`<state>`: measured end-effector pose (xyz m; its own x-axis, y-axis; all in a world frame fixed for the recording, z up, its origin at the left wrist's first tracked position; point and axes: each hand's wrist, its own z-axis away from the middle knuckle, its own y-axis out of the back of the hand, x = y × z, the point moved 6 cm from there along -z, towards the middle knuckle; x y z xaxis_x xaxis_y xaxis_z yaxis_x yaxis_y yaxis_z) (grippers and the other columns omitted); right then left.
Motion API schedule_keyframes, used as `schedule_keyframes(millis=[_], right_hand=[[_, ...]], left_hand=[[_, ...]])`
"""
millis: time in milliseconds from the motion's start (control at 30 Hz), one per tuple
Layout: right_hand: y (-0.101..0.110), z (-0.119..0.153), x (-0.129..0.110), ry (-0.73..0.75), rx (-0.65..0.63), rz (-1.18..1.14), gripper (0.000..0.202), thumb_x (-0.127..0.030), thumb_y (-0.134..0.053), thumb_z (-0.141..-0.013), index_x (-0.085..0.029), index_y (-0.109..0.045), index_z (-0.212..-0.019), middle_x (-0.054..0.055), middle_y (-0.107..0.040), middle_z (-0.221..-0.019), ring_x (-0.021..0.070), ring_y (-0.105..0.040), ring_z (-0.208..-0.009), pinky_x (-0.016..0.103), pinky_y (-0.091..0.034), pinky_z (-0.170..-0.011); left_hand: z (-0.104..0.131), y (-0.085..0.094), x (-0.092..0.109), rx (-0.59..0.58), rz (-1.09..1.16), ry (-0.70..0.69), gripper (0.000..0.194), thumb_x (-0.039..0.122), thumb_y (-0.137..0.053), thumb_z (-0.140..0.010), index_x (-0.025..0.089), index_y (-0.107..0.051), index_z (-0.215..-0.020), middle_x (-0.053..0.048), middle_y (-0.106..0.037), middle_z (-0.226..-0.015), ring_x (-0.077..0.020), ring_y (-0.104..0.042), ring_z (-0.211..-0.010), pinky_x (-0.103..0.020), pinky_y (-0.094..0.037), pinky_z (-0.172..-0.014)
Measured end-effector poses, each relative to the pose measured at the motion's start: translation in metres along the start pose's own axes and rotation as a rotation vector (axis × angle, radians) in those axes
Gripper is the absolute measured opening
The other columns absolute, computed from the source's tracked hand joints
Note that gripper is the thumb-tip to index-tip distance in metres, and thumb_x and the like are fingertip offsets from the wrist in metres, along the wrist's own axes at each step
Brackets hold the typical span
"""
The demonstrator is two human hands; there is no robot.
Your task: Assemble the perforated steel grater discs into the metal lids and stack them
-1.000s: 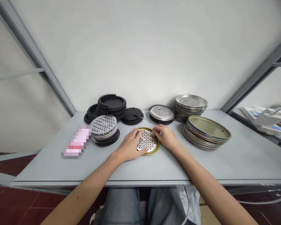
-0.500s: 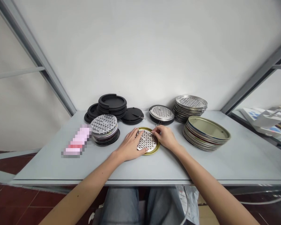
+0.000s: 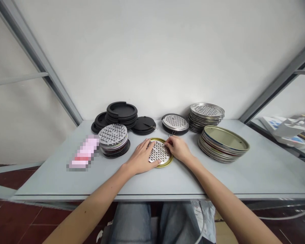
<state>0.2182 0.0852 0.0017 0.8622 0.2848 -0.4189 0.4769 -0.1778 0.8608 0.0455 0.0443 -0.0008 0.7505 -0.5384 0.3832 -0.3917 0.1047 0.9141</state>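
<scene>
A round metal plate full of raised grater holes lies inside a shallow gold-rimmed lid on the table in front of me. My left hand rests over the left side of both, fingers and thumb spread. At the upper right edge, my right hand has its fingertips pinched together against the grater plate and rim. Whatever lies between those fingertips is too small to make out. A pile of loose grater plates stands left of my left hand. Several gold-faced lids are stacked to the right.
Behind are black ring-shaped holders, black discs with a thin pointed tool on top, a grater disc on a black base, and stacked rimmed graters. A blurred pink item lies left. Grey posts flank the table.
My right hand's fingertips have shifted very slightly at the plate's edge. The left hand, plate and lid look unmoved.
</scene>
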Motion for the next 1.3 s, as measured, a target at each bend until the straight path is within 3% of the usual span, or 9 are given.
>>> schedule_keyframes(millis=[733, 1300], right_hand=[[-0.0077, -0.0005, 0.0061, -0.006, 0.031, -0.081, 0.009, -0.019, -0.055, -0.084, -0.016, -0.059, -0.076, 0.005, -0.066, -0.075, 0.0158, -0.057, -0.068, 0.025, -0.038, -0.063], [-0.007, 0.0024, 0.0067, -0.014, 0.043, -0.096, 0.01, -0.02, -0.053, -0.085, -0.017, -0.056, -0.076, 0.005, -0.065, -0.075, 0.0158, -0.057, -0.068, 0.026, -0.039, -0.064]], left_hand=[[0.0007, -0.0012, -0.0008, 0.017, -0.051, -0.01, 0.087, 0.061, -0.052, -0.081, 0.007, -0.026, -0.145, -0.016, -0.025, -0.153, -0.0284, -0.019, -0.143, -0.041, -0.022, -0.116], [0.0025, 0.0012, -0.0001, 0.039, -0.052, -0.023, 0.086, 0.062, -0.051, -0.081, 0.009, -0.028, -0.144, -0.016, -0.027, -0.152, -0.0279, -0.021, -0.142, -0.04, -0.022, -0.116]])
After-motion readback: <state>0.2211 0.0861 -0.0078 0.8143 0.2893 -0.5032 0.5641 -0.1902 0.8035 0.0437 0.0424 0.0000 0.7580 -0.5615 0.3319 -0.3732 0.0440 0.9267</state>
